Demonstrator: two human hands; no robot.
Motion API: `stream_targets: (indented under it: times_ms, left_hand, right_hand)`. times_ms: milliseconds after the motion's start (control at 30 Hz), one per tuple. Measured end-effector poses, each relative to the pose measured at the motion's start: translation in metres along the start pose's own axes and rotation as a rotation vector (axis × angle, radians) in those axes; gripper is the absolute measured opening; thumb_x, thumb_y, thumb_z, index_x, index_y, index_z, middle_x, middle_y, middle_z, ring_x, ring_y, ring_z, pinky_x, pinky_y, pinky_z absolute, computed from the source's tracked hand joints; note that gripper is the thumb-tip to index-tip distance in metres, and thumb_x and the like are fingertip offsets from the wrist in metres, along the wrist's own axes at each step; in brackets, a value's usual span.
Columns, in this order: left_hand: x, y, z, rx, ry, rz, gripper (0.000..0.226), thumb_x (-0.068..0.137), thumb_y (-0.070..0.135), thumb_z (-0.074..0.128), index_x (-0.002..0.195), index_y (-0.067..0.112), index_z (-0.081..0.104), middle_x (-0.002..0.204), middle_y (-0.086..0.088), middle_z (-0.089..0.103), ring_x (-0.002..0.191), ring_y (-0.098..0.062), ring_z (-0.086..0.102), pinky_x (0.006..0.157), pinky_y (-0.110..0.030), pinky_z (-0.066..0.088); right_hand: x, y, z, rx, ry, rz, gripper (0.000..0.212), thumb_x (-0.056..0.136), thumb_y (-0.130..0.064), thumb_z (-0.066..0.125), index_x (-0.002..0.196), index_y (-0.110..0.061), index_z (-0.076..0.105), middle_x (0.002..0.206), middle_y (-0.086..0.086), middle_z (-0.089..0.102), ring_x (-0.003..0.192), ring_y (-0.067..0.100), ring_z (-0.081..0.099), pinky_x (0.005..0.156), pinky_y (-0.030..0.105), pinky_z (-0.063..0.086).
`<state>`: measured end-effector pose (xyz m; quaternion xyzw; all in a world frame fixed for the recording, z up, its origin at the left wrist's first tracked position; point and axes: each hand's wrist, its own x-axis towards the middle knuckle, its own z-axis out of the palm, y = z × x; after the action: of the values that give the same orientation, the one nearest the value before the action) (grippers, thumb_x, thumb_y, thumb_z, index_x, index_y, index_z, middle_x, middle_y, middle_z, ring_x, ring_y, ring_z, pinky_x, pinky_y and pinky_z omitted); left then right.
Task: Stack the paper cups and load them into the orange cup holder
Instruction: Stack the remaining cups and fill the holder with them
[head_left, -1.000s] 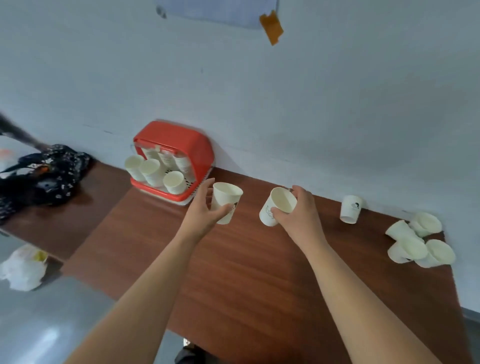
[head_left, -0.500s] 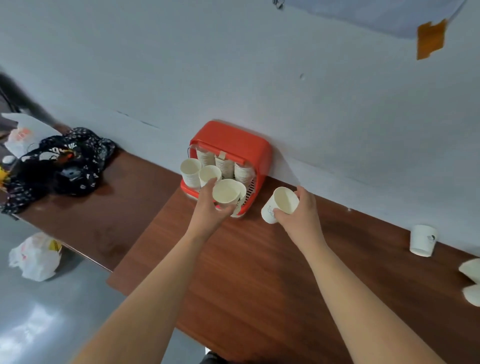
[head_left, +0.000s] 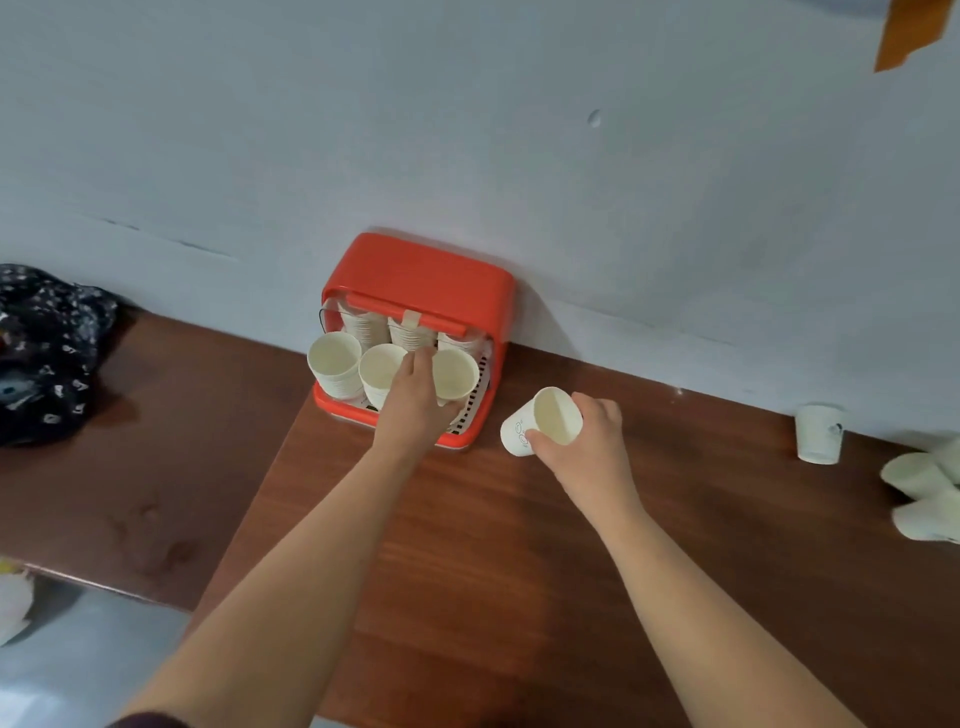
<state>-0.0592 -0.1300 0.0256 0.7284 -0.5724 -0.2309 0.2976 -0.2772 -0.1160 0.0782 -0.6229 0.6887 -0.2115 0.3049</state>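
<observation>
The orange cup holder (head_left: 415, 280) by the wall already carries several stacks. The left hand (head_left: 415, 400) grips the top cup (head_left: 457, 371) of its front-right stack, perhaps not fully seated. The right hand (head_left: 587, 441) clasps 1 spare cup (head_left: 545, 423) beside the holder, while 1 lone cup (head_left: 820, 434) and a heap of cups (head_left: 919, 493) wait far right.

Cup holder (head_left: 415, 270) on table (head_left: 467, 597), against wall (head_left: 467, 130); lone cup (head_left: 818, 434) well right (tipped cups (head_left: 919, 493) beyond it).

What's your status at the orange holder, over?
Left hand grips front-right cup in orange holder. Right hand holds tilted cup beside it. Loose cups far right, out of the way.
</observation>
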Motion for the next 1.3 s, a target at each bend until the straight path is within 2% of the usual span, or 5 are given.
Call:
stream_targets:
  times_ms: [300, 533, 767, 967, 1300]
  left_hand:
    - [-0.008, -0.033, 0.012, 0.057, -0.215, 0.029, 0.084, 0.079, 0.026, 0.081, 0.149, 0.011, 0.038, 0.148, -0.008, 0.043, 0.134, -0.026, 0.045, 0.105, -0.046, 0.045]
    - [-0.017, -0.042, 0.004, -0.266, -0.224, -0.097, 0.055, 0.099, 0.015, 0.052, 0.151, 0.025, 0.040, 0.152, 0.007, 0.044, 0.136, -0.010, 0.045, 0.112, -0.035, 0.039]
    - [-0.023, -0.046, -0.001, -0.469, -0.194, -0.226, 0.040, 0.105, 0.046, 0.042, 0.139, 0.030, 0.056, 0.136, 0.018, 0.059, 0.129, 0.000, 0.049, 0.103, -0.021, 0.037]
    - [-0.020, -0.056, 0.006, -0.332, -0.201, -0.194, 0.037, 0.104, 0.031, 0.048, 0.140, 0.027, 0.053, 0.133, 0.012, 0.062, 0.121, -0.004, 0.055, 0.102, -0.027, 0.044]
    - [-0.021, -0.051, 0.008, -0.295, -0.182, -0.150, 0.043, 0.104, 0.024, 0.050, 0.146, 0.027, 0.045, 0.138, 0.009, 0.058, 0.125, -0.009, 0.054, 0.098, -0.026, 0.040]
  right_hand:
    - [0.025, -0.027, 0.015, 0.082, -0.018, -0.085, 0.063, 0.075, -0.031, 0.083, 0.131, -0.022, 0.054, 0.125, -0.003, 0.044, 0.102, 0.004, 0.045, 0.088, 0.022, 0.043]
    - [0.032, -0.042, 0.056, 0.090, -0.090, -0.203, 0.069, 0.072, -0.033, 0.086, 0.131, -0.023, 0.051, 0.124, -0.004, 0.043, 0.107, 0.008, 0.051, 0.089, 0.025, 0.049]
    - [0.042, -0.039, 0.091, -0.137, -0.132, -0.433, 0.068, 0.075, -0.036, 0.083, 0.130, -0.011, 0.051, 0.128, 0.005, 0.049, 0.118, 0.023, 0.053, 0.094, 0.035, 0.049]
    - [0.059, -0.029, 0.093, -0.043, -0.452, -0.293, 0.073, 0.081, -0.020, 0.080, 0.143, -0.024, 0.043, 0.142, 0.001, 0.049, 0.130, 0.019, 0.048, 0.100, 0.026, 0.038]
    - [0.052, -0.022, 0.107, 0.028, -0.324, -0.184, 0.065, 0.081, -0.029, 0.080, 0.137, -0.021, 0.048, 0.131, -0.001, 0.061, 0.119, 0.018, 0.058, 0.096, 0.035, 0.049]
